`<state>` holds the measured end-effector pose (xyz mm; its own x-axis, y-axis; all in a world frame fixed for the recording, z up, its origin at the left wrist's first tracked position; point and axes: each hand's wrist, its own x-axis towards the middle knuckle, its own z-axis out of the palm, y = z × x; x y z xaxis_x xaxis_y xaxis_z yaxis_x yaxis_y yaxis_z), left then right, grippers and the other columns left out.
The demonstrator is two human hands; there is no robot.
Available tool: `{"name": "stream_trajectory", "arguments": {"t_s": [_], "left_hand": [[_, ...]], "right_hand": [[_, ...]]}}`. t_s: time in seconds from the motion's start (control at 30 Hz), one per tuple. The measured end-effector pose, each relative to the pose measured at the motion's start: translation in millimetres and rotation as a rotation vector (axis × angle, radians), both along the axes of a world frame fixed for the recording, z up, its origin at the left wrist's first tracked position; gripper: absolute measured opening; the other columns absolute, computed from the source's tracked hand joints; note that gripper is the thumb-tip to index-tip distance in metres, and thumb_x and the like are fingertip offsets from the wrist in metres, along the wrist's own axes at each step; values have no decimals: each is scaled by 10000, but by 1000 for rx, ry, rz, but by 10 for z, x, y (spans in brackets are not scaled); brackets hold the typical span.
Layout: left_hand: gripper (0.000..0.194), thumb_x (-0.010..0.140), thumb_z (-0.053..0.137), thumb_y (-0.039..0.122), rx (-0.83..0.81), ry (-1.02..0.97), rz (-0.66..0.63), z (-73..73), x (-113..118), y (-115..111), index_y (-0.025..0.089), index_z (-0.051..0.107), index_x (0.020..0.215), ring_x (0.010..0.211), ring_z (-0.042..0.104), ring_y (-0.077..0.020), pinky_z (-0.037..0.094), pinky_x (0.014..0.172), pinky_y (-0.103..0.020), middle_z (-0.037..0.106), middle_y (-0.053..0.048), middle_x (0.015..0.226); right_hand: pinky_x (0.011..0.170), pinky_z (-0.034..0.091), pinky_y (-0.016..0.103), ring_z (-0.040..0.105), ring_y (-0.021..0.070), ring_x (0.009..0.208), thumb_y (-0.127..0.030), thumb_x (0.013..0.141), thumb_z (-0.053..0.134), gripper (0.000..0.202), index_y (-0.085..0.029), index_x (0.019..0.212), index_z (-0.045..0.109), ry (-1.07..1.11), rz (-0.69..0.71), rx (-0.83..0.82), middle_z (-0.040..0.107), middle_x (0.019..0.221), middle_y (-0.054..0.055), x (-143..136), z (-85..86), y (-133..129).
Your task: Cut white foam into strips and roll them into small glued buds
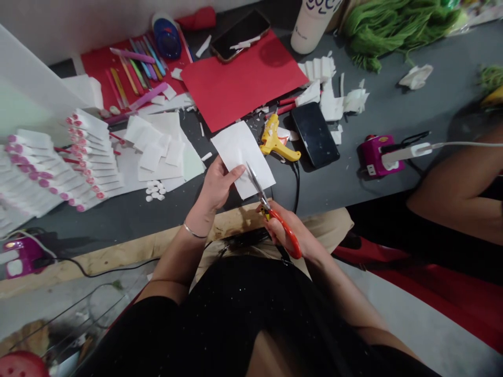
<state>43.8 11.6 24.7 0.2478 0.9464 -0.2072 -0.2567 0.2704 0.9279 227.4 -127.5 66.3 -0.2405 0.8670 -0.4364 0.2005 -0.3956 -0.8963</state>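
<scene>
My left hand [220, 183] pinches the left edge of a white sheet of paper [259, 162], thumb on top. In my right hand [285, 226] is a pair of scissors with red handles [290, 233], its metal blades lying over the lower part of the sheet. Whether the blades have cut into the paper I cannot tell. Just beyond the sheet lies a yellow glue gun [277, 140], and right of that a black phone [315, 134]. Small white rolled pieces [155, 190] sit in a cluster left of my left hand.
Rows of white paper pieces with pink tips [92, 162] cover the left side. Red paper [239, 78], colored pens [137, 68] and a white cup [312, 26] stand farther back. Green yarn [393, 29] and a purple power socket [381, 156] are right. Another person's arm [459, 188] rests at the right edge.
</scene>
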Motion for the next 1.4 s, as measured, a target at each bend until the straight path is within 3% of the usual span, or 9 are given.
{"name": "stream_trajectory", "arguments": {"t_s": [0.27, 0.53, 0.77, 1.13, 1.4], "left_hand": [[612, 680, 992, 533, -13, -6, -8, 49, -17, -8, 216, 680, 1101, 947, 734, -184, 608, 847, -321, 768, -43, 1092], [578, 714, 972, 507, -5, -2, -76, 107, -41, -45, 225, 683, 1127, 952, 765, -217, 641, 842, -355, 788, -50, 1073], [585, 680, 997, 516, -14, 2, -67, 141, -49, -71, 232, 702, 1097, 900, 751, -192, 636, 797, -325, 786, -40, 1041], [613, 651, 1013, 524, -11, 0, -46, 145, -43, -47, 229, 702, 1090, 932, 748, -191, 631, 840, -322, 787, -39, 1067], [597, 728, 938, 614, -47, -29, -8, 143, -30, -2, 229, 716, 1126, 1017, 790, -268, 656, 870, -392, 815, -80, 1089]], "right_hand": [[420, 395, 237, 496, 105, 424, -987, 838, 533, 830, -196, 1080, 589, 61, -55, -106, 492, 599, -78, -61, 91, 2], [530, 445, 252, 500, 121, 617, -882, 950, 484, 680, -219, 1087, 543, 0, 16, 2, 535, 795, -20, -16, 62, -15], [555, 458, 270, 513, 138, 655, -949, 923, 426, 765, -221, 1143, 512, -15, 43, 23, 559, 848, 5, -34, 101, 22], [423, 416, 234, 498, 99, 436, -956, 862, 547, 736, -233, 1000, 533, 60, -64, -92, 492, 608, -81, -94, 131, 14], [431, 407, 247, 500, 109, 440, -933, 857, 583, 718, -231, 998, 534, 86, -64, -102, 488, 610, -84, -91, 122, 3]]}}
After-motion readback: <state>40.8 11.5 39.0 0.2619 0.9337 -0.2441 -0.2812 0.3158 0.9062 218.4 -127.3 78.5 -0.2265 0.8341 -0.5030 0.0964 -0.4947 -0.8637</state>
